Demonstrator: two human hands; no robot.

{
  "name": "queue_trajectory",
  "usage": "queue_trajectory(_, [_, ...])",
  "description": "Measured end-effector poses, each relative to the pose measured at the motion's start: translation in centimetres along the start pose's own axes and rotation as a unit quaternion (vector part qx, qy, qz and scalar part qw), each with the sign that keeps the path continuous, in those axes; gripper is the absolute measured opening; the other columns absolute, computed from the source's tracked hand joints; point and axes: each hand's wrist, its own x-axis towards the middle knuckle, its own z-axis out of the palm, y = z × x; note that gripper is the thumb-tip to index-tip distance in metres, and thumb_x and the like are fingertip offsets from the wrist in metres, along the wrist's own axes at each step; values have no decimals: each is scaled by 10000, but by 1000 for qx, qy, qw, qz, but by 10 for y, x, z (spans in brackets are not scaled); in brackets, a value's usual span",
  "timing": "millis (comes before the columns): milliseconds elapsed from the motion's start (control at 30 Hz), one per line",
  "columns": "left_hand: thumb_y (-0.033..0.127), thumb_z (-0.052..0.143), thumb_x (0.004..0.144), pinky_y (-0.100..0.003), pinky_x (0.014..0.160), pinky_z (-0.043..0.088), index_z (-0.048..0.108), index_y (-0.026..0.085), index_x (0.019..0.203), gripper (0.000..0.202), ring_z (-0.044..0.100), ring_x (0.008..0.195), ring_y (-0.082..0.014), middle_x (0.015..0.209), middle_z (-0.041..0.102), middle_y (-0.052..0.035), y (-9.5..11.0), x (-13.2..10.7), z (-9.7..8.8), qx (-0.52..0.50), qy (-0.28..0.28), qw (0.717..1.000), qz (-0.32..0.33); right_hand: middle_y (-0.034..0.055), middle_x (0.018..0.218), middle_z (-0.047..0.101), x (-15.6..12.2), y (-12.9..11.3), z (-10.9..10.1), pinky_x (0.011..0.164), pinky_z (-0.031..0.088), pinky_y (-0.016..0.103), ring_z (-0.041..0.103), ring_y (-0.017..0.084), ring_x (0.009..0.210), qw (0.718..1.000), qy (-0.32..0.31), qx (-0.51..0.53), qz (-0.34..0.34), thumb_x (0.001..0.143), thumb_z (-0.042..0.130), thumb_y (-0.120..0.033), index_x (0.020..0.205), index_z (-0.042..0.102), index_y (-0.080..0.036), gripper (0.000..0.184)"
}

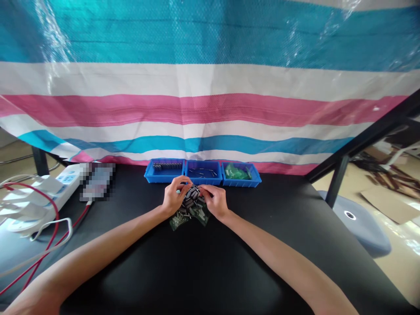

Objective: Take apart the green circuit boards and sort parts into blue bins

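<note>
A heap of small dark and silvery metal parts (pixel 191 197) lies on the black table, between my hands. Small clear greenish bags (pixel 201 213) with slim pieces inside lie at its near edge. My left hand (pixel 175 196) comes in from the left with thumb and fingers pinched together over the heap. From the other side, my right hand (pixel 215 201) is closed in a similar pinch at the heap's right edge. Whatever sits between the fingertips of either hand is too small to make out.
Behind the heap stand three blue bins: one with dark cylindrical pieces (pixel 168 166), one with thin metal tools (pixel 210 172), one with green bags (pixel 239 172). A power strip (pixel 62 179) with cables and a blurred phone (pixel 97 181) lie left. A striped sheet (pixel 203 109) hangs behind.
</note>
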Motion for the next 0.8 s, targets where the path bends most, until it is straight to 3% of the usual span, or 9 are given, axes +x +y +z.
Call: queue_trajectory(800, [313, 580, 888, -232, 677, 574, 569, 181, 1046, 206, 671, 773, -126, 916, 669, -31, -3, -2, 0, 0, -8, 1000, 8, 30, 669, 688, -1, -1, -2, 624, 515, 260, 650, 166, 604, 999, -21, -20, -22, 916, 494, -222, 858, 717, -194, 233])
